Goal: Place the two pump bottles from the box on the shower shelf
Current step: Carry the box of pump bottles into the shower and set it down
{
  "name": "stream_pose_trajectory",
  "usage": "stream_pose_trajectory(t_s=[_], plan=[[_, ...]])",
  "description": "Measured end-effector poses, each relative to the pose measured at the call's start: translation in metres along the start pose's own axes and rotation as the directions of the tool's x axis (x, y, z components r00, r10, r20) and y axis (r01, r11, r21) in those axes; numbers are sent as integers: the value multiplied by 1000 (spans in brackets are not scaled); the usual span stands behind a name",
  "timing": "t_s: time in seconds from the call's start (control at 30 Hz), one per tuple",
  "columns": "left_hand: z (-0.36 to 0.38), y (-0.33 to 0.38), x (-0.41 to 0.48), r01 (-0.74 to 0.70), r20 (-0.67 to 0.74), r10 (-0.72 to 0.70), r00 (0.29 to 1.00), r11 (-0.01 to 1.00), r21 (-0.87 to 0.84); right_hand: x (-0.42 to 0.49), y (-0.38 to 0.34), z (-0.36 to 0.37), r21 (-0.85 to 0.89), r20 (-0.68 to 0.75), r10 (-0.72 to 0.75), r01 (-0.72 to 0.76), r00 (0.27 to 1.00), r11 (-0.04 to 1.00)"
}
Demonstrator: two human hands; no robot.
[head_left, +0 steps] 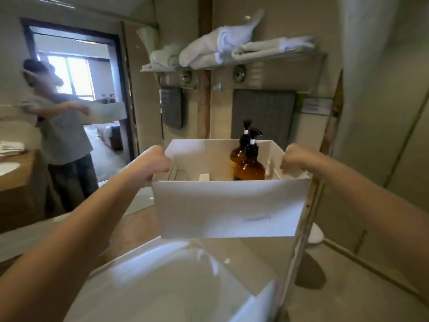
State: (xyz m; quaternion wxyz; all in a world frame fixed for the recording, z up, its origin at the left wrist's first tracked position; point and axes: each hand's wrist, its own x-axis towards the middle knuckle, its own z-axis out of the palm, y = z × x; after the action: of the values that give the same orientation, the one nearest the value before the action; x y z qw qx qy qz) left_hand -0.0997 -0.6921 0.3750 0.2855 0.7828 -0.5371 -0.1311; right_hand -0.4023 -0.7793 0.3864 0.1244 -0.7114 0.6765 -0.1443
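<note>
I hold a white cardboard box (229, 205) in the air in front of me, above a white basin. My left hand (155, 163) grips its left rim and my right hand (293, 159) grips its right rim. Two amber pump bottles with black pumps stand upright in the box's right half: the nearer bottle (250, 167) and, just behind it, the farther bottle (240, 149). Small white items lie low in the box, partly hidden by the front wall.
A white basin (162, 282) lies below the box. A wall rack (232, 63) with folded white towels hangs above. A mirror (69, 112) at left reflects a person and a doorway. A glass panel edge (308, 217) runs down on the right.
</note>
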Motion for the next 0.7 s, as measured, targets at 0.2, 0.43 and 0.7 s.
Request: stream_pose_trajectory(t_s=[0.2,0.43,0.7], plan=[[77,94,0,-187,177,181,968,982,22,-41,118,-45,7,-77,256,-257,964,966],[148,201,-19,-399,308,388,868,917,-31,-104,213,-82,100,-98,529,-520,843,848],[215,286,-32,-543,409,550,728,827,-146,-153,275,-101,167,-232,725,-708,648,686]])
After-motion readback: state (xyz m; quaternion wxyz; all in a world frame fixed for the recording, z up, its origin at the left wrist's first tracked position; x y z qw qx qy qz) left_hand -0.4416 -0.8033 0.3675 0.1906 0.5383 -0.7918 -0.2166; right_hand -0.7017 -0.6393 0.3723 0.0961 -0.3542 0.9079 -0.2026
